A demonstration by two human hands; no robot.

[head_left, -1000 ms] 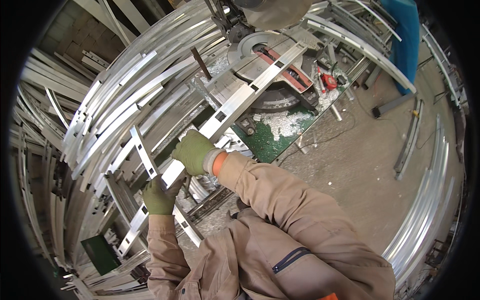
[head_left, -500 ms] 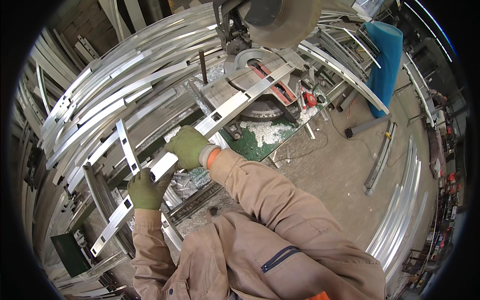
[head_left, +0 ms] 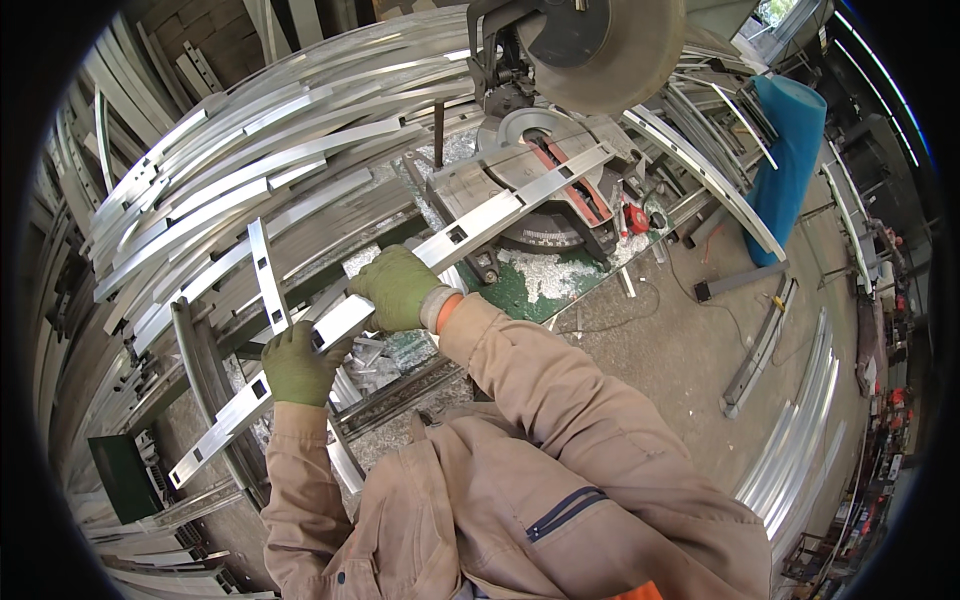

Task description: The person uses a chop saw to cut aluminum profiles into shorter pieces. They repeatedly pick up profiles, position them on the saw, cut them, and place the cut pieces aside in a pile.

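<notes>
A long silver metal profile (head_left: 485,222) with square cut-outs runs from the lower left up across the bed of a miter saw (head_left: 540,185). Wearing a green glove, my right hand (head_left: 398,288) wraps over the middle of the profile, left of the saw. Closer to the profile's near end, my left hand (head_left: 298,368), gloved as well, closes around it. A shorter notched strip (head_left: 266,275) stands out just beyond my left hand. The saw's round blade (head_left: 600,55) is raised above its bed, apart from the profile.
Many metal profiles (head_left: 200,235) lie stacked at the left and far side. Metal shavings (head_left: 545,275) cover the green base around a red tape measure (head_left: 636,219). A blue roll (head_left: 785,180) stands at the right; long shiny profiles (head_left: 795,430) lie on the floor.
The whole view has shifted, so the saw and bench appear farther right. Both hands keep their grip on the profile, which still lies across the saw bed.
</notes>
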